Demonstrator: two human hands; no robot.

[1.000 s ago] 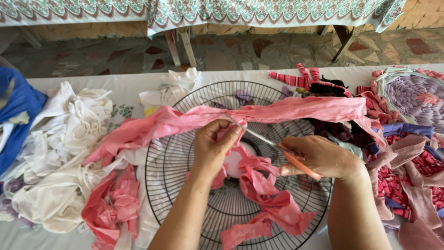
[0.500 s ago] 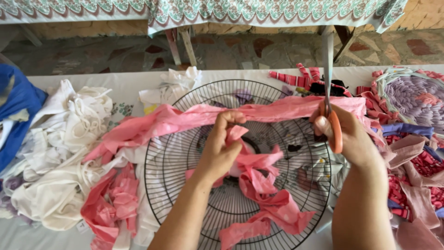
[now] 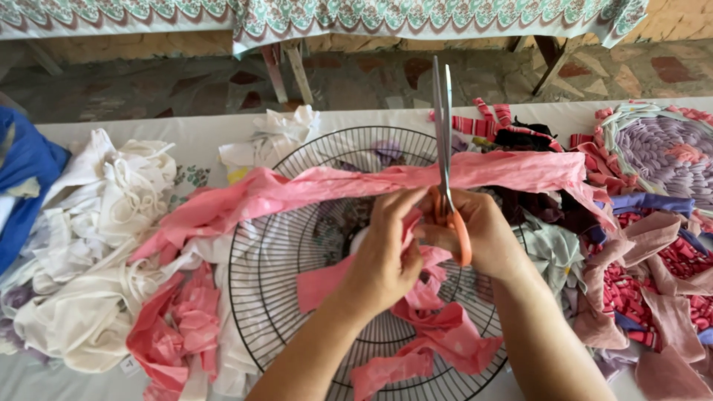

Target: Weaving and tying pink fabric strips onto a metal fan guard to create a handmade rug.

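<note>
The right hand [image 3: 486, 234] curls tight round orange scissors [image 3: 445, 163], blades up and nearly closed. The left hand [image 3: 386, 249] pinches the long pink cloth strip [image 3: 334, 186] (its fingertips hide behind it) over a round wire fan guard [image 3: 260, 297].

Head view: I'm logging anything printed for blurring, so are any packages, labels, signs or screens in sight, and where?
Small white tag: low left, at the edge of the white fabric pile, squarish, with a dark mark too small to make out.
No packages, signs or screens show.
</note>
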